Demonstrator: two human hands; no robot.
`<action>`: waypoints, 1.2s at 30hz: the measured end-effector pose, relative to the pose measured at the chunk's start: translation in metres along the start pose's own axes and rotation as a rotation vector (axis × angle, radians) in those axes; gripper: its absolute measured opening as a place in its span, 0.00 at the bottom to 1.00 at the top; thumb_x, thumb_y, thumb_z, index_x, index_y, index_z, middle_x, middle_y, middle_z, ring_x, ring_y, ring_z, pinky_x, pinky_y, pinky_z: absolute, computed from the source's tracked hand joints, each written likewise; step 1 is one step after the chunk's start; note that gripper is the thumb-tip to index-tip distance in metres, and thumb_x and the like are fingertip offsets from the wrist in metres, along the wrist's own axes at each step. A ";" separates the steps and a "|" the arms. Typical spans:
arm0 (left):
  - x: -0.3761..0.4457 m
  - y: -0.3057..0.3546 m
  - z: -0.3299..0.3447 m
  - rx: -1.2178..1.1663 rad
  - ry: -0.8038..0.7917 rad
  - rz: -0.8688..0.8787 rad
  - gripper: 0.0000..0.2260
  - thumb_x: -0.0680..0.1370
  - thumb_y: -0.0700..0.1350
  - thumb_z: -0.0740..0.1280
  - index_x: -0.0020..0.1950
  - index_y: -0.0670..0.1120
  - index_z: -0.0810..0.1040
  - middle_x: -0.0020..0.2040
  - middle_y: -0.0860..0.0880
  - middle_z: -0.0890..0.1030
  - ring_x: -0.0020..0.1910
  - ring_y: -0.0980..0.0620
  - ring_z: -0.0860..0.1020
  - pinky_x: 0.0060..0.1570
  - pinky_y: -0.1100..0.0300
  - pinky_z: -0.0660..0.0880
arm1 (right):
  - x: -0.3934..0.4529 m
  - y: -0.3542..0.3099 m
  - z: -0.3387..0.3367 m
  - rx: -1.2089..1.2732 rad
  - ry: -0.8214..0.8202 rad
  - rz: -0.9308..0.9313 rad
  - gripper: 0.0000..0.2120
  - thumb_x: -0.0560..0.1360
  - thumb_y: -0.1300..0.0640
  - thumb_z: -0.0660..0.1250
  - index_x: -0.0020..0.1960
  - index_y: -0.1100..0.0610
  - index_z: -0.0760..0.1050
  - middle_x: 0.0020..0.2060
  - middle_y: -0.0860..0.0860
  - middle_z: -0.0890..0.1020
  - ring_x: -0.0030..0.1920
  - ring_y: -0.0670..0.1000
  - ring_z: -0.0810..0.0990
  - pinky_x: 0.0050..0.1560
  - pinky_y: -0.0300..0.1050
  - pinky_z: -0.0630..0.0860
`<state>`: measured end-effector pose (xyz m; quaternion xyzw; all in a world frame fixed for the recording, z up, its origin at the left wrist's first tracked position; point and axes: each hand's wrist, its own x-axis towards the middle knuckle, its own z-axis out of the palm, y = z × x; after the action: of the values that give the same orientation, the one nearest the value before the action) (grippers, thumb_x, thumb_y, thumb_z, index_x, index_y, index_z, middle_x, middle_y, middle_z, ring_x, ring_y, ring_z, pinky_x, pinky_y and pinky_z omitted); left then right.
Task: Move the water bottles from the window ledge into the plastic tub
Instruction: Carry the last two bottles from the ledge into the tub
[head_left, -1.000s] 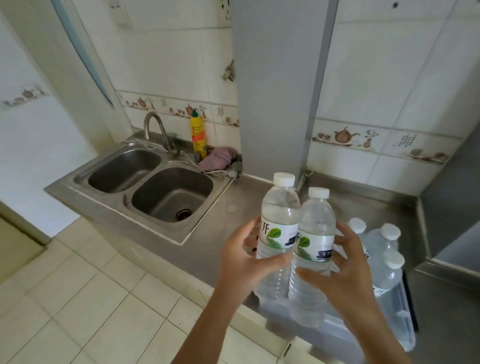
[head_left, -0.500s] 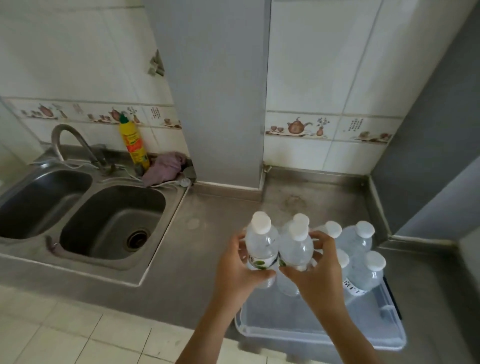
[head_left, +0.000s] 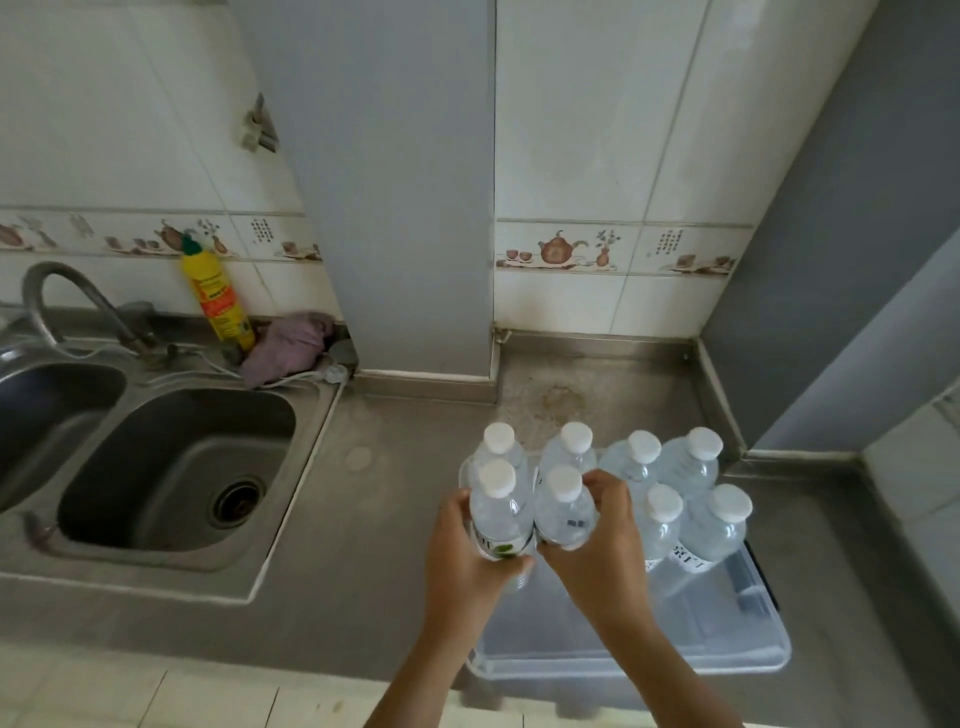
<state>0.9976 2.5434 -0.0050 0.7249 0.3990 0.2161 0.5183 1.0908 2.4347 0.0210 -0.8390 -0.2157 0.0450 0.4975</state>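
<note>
Down low, a clear plastic tub sits on the metal counter. Left hand and right hand each wrap around one clear white-capped water bottle over it. Six more bottles stand inside.

We count eight bottles with white caps: one in our left hand, one in our right hand, two just beyond our fingers, four to the right of our right hand. One tub sits under our hands. Left of our left hand we see two sink basins, one tap, one yellow squeeze bottle, one purple cloth.
</note>
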 end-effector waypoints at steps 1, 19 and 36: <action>0.000 -0.002 0.000 0.021 -0.009 0.010 0.34 0.52 0.52 0.80 0.54 0.56 0.71 0.51 0.56 0.81 0.50 0.57 0.81 0.49 0.55 0.79 | -0.001 0.000 0.000 -0.016 -0.007 -0.013 0.31 0.61 0.61 0.79 0.56 0.48 0.66 0.51 0.48 0.76 0.47 0.49 0.78 0.43 0.44 0.76; -0.018 -0.026 0.006 0.345 -0.076 0.242 0.41 0.70 0.35 0.74 0.77 0.49 0.57 0.78 0.46 0.59 0.74 0.44 0.66 0.63 0.58 0.74 | -0.025 -0.002 -0.017 -0.197 0.017 -0.235 0.37 0.65 0.60 0.79 0.69 0.53 0.66 0.64 0.50 0.75 0.61 0.47 0.73 0.52 0.37 0.71; 0.041 -0.030 -0.008 0.380 -0.148 0.327 0.32 0.75 0.30 0.62 0.75 0.53 0.63 0.68 0.50 0.74 0.50 0.51 0.81 0.41 0.66 0.75 | -0.018 -0.014 -0.022 -0.488 -0.154 -0.422 0.36 0.66 0.63 0.75 0.71 0.54 0.66 0.72 0.52 0.67 0.66 0.55 0.74 0.39 0.44 0.82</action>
<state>1.0048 2.5851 -0.0333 0.8780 0.2708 0.1646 0.3586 1.0764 2.4151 0.0410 -0.8645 -0.4259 -0.0489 0.2624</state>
